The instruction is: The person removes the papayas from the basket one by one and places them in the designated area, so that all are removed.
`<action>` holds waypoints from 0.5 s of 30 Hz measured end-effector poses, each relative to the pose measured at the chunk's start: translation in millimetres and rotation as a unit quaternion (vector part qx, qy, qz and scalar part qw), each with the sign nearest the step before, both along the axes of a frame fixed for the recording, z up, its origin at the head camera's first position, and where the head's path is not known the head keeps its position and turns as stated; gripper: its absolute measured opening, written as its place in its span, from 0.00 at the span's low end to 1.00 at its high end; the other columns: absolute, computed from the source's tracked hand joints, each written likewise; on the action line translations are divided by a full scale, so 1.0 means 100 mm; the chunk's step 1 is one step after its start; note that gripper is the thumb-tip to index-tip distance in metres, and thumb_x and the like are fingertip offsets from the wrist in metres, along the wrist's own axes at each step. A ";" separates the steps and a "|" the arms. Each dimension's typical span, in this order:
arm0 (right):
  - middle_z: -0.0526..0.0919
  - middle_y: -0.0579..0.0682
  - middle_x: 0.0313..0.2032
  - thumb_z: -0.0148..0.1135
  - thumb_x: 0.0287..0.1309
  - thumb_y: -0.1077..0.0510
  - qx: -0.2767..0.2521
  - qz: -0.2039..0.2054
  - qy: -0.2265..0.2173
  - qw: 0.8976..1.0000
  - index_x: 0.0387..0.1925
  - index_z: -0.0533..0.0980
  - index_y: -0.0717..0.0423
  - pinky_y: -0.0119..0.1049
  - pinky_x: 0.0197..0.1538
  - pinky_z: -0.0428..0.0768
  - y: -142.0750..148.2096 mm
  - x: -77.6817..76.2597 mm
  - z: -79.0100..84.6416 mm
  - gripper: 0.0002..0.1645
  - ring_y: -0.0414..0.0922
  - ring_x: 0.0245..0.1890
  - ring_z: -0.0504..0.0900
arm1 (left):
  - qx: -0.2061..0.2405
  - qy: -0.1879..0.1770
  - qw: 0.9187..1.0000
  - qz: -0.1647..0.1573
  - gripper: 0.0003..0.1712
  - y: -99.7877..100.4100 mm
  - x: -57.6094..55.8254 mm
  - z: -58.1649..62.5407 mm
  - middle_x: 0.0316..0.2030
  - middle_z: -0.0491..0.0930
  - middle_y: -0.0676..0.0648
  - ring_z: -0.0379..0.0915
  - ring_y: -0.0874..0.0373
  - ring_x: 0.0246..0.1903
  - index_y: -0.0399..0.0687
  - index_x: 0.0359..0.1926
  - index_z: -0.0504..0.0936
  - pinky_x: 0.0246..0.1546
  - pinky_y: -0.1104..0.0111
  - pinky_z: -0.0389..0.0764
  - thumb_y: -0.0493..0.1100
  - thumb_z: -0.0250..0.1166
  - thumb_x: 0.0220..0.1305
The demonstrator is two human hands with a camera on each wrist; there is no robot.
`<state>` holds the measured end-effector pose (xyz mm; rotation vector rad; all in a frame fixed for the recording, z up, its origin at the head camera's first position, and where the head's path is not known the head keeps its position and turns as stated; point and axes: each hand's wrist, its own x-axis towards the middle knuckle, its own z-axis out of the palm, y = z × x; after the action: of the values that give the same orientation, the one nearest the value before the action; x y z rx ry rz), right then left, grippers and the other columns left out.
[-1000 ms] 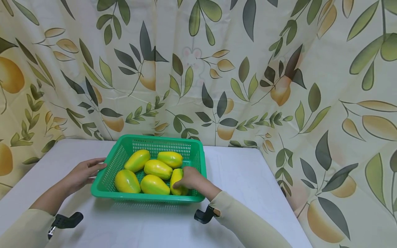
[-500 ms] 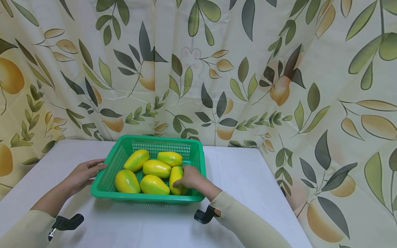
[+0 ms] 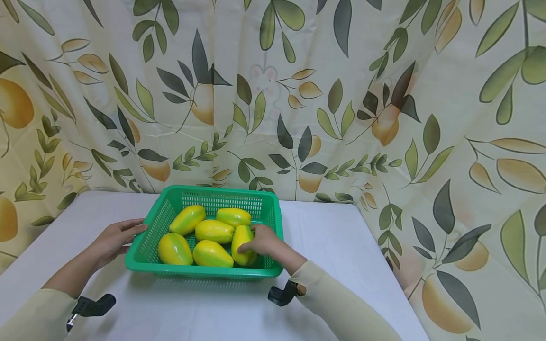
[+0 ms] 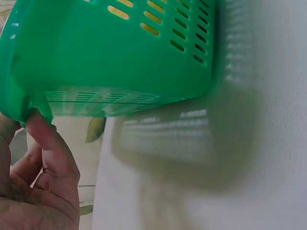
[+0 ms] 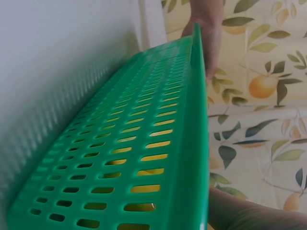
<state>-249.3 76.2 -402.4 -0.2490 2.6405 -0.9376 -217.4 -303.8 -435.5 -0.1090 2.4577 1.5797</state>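
A green plastic basket [image 3: 200,271] stands on the white-covered table, with several glossy yellow-green mangoes inside. My left hand [image 3: 112,242] holds the basket's left rim; the left wrist view shows its fingers [image 4: 50,139] pinching the rim's edge. Inside the right front corner, my right hand [image 3: 268,241] grips the rightmost mango [image 3: 241,242], thumb on its near side and the other fingers mostly hidden behind it. That mango stands lengthwise beside the middle mango [image 3: 214,231] and the front one [image 3: 212,254]. In the right wrist view the basket wall [image 5: 129,139] covers most of the fruit.
Three more mangoes lie in the basket: one at back left [image 3: 187,219], one at back right [image 3: 233,217], one at front left [image 3: 175,249]. A leaf-and-fruit patterned curtain [image 3: 273,118] hangs right behind the white tabletop [image 3: 324,246].
My right hand has shifted the rightmost mango slightly left and toward the back, and the middle mango has moved a little left. The left hand and basket have stayed in place.
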 end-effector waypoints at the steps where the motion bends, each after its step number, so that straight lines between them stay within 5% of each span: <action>1: 0.80 0.59 0.48 0.76 0.47 0.50 -0.003 -0.002 -0.001 1.000 0.64 0.67 0.68 0.46 0.48 0.84 0.00 0.00 0.00 0.47 0.49 0.40 0.77 | -0.001 -0.001 1.000 0.001 0.44 0.00 0.00 0.01 0.66 0.63 0.26 0.80 0.53 0.49 0.28 0.73 0.52 0.45 0.64 0.87 0.58 0.53 0.73; 15: 0.77 0.61 0.54 0.76 0.48 0.53 -0.065 -0.026 -0.039 0.997 0.65 0.66 0.67 0.45 0.43 0.87 0.04 -0.02 0.04 0.46 0.50 0.44 0.79 | 0.003 -0.012 1.000 0.009 0.44 0.02 0.01 0.03 0.65 0.63 0.26 0.80 0.54 0.49 0.29 0.73 0.52 0.44 0.65 0.87 0.58 0.53 0.73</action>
<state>-251.6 79.8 -398.3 -0.1730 2.5302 -1.1148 -216.5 -301.8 -432.3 -0.1484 2.4416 1.5828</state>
